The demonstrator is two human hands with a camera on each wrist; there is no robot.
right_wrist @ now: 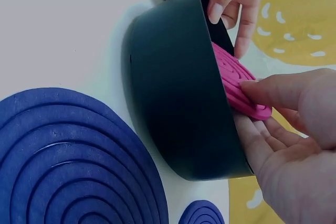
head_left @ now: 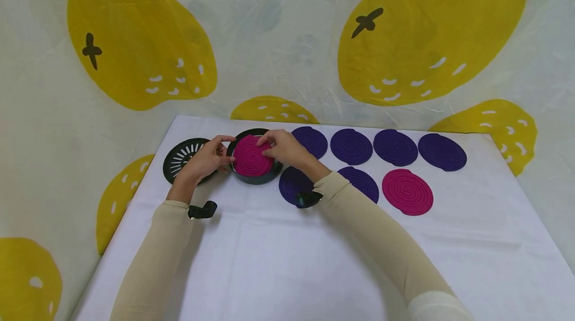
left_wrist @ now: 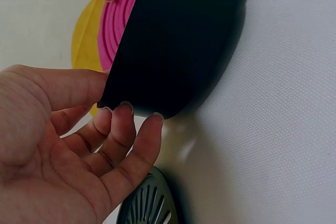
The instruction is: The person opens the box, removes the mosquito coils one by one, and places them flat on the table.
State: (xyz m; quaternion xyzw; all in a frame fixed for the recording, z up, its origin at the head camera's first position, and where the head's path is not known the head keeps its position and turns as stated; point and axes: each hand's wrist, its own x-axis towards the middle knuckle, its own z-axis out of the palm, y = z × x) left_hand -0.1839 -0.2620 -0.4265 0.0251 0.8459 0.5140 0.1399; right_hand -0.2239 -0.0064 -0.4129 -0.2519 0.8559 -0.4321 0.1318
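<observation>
A pink round coaster (head_left: pixel 252 159) with a spiral of raised ridges sits tilted in the mouth of a dark round container (head_left: pixel 257 180), partly above its rim. My right hand (head_left: pixel 287 147) pinches the coaster's edge, thumb on top and fingers beneath, as the right wrist view shows. On the container's left side, my left hand (head_left: pixel 207 157) grips the wall, with its thumb over the rim and its fingertips along the outside. The coaster's lower part is hidden behind the container wall (right_wrist: pixel 168 87) in the right wrist view.
A dark slotted round lid (head_left: pixel 172 165) lies left of the container, partly under the left hand. To the right, several purple spiral coasters (head_left: pixel 352 147) lie in two rows. Another pink coaster (head_left: pixel 408 192) ends the front row. White cloth (head_left: pixel 278 271) covers the table.
</observation>
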